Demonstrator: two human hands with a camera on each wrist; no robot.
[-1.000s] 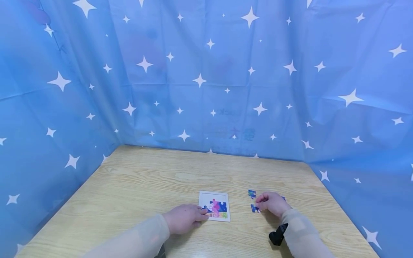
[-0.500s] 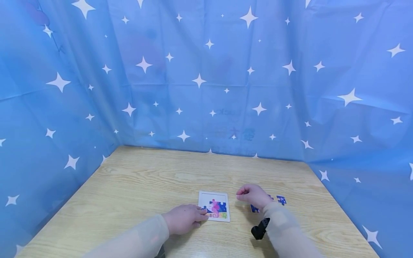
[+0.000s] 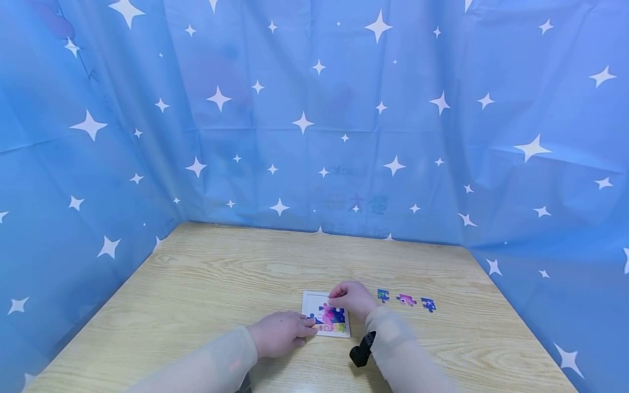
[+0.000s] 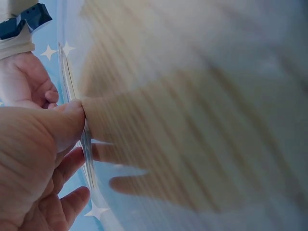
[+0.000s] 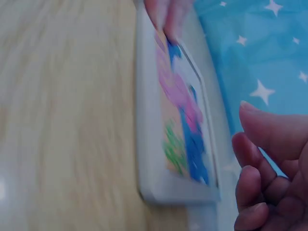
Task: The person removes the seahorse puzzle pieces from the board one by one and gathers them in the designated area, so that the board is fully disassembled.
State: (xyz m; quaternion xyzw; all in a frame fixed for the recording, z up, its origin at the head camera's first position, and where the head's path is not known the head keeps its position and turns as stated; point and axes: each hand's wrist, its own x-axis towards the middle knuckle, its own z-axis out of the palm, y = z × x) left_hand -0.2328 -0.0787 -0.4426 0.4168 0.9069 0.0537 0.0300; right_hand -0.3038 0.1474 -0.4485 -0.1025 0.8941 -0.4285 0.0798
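A white-framed puzzle board (image 3: pixel 348 322) lies on the table, showing a pink seahorse and blue pieces with a white area beyond them. My left hand (image 3: pixel 279 334) holds its near left corner, fingers over the picture and thumb at the edge. Above the board's far right part is my right hand (image 3: pixel 355 299); its fingers are loosely bent, and no piece shows between thumb and fingers in the right wrist view. Right of it lie a blue-green piece (image 3: pixel 383 295), a pink piece (image 3: pixel 407 299) and a dark blue piece (image 3: pixel 428 304).
A light wood table (image 3: pixel 236 273) extends around the board. Blue curtains with white stars (image 3: pixel 304 164) stand behind it and on both sides. A black wrist device (image 3: pixel 362 349) is on my right wrist, and the right sleeve (image 3: pixel 398 341) crosses the table near the loose pieces.
My right hand has moved left from the loose pieces to the board, uncovering the pink piece. The blue piece nearer me is out of sight where the sleeve passes. My left hand has stayed put.
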